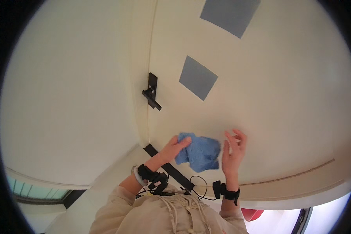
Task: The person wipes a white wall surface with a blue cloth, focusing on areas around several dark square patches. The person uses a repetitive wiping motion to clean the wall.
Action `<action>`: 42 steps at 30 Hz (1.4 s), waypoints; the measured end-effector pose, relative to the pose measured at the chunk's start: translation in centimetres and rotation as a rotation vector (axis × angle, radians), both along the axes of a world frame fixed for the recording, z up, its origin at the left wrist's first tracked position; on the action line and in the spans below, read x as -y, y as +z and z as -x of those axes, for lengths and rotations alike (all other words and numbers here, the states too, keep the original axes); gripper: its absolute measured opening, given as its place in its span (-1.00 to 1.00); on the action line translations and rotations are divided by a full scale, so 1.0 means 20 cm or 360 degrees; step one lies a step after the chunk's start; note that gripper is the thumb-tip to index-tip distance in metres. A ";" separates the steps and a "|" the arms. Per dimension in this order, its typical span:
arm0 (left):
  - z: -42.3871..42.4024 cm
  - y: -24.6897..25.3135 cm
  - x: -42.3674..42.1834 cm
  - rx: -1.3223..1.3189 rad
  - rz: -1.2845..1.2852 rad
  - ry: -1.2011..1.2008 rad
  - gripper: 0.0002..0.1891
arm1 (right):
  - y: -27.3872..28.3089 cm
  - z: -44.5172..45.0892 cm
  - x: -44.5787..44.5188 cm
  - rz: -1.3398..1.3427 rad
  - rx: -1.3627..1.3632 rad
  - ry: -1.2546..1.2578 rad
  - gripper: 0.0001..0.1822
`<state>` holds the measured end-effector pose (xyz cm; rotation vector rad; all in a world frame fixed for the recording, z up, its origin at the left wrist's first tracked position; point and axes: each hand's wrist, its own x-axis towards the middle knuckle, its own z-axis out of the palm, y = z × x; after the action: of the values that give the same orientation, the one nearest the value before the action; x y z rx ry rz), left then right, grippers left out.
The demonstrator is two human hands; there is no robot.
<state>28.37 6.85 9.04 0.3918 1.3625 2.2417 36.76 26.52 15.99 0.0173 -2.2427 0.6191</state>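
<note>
A folded blue cloth (pixel 203 152) hangs from my left hand (pixel 175 147), gripped at its left edge with the thumb on top. To the right of the cloth, my right hand (pixel 234 149) is raised with its fingers apart and slightly curled. It holds nothing, and a narrow gap separates it from the cloth. Before me is a cream door (pixel 275 96) with a black lever handle (pixel 152 92) on its left side. A grey-blue square (pixel 199 78) marks the door above the cloth, and a larger one (pixel 230 16) is higher up.
Black straps with small devices sit on both wrists; a thin black cable (pixel 206 187) loops between them. Below my left forearm runs a black strip (pixel 175 174). A plain pale wall (pixel 70 87) adjoins the door's left. At the lower right is a red object (pixel 251 214), partly hidden.
</note>
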 end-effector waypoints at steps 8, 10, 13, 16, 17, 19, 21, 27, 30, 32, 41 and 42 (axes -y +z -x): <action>0.28 -0.08 -0.12 -0.1324 0.0238 0.1020 -0.67 | 0.27 0.01 -0.30 -0.0997 -0.0562 -0.0823 -0.53; 0.41 -0.01 -0.24 -0.1731 0.0505 0.1214 -0.66 | 0.26 0.05 -0.39 -0.1117 -0.0670 -0.0888 -0.51; 0.73 -0.04 -0.30 -0.1402 0.0868 0.1114 -0.64 | 0.24 0.06 -0.41 -0.1276 -0.0698 -0.0993 -0.47; 1.07 -0.15 -0.25 -0.0771 0.0311 0.1698 -0.62 | 0.23 0.12 -0.40 -0.1364 -0.0814 -0.1016 -0.42; 1.06 -0.19 -0.27 -0.0716 0.0297 0.1657 -0.60 | 0.23 0.13 -0.40 -0.1355 -0.0797 -0.1040 -0.42; 0.93 -0.26 -0.40 -0.0621 0.0250 0.1542 -0.56 | 0.21 0.10 -0.43 -0.1344 -0.0766 -0.1126 -0.41; 0.72 -0.34 -0.55 -0.0842 0.0309 0.1761 -0.49 | 0.21 0.12 -0.40 -0.1334 -0.0785 -0.1066 -0.42; 0.85 -0.25 -0.42 -0.0803 0.0460 0.1484 -0.48 | 0.22 0.09 -0.42 -0.1400 -0.0767 -0.1059 -0.45; 0.90 -0.17 -0.39 -0.0819 0.0466 0.1683 -0.50 | 0.22 0.11 -0.39 -0.1388 -0.0814 -0.1052 -0.41; 0.77 -0.20 -0.47 -0.0851 0.0379 0.1707 -0.52 | 0.22 0.10 -0.39 -0.1391 -0.0796 -0.1080 -0.42; 0.88 -0.12 -0.33 -0.0679 0.0510 0.1485 -0.60 | 0.21 0.06 -0.41 -0.1372 -0.0659 -0.1073 -0.52; 0.89 -0.10 -0.30 -0.0660 0.0552 0.1419 -0.60 | 0.21 0.06 -0.41 -0.1369 -0.0646 -0.1084 -0.52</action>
<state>10.53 12.91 7.08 0.1251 2.4767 2.5726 35.52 34.64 20.28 -0.1663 -1.7873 -0.6657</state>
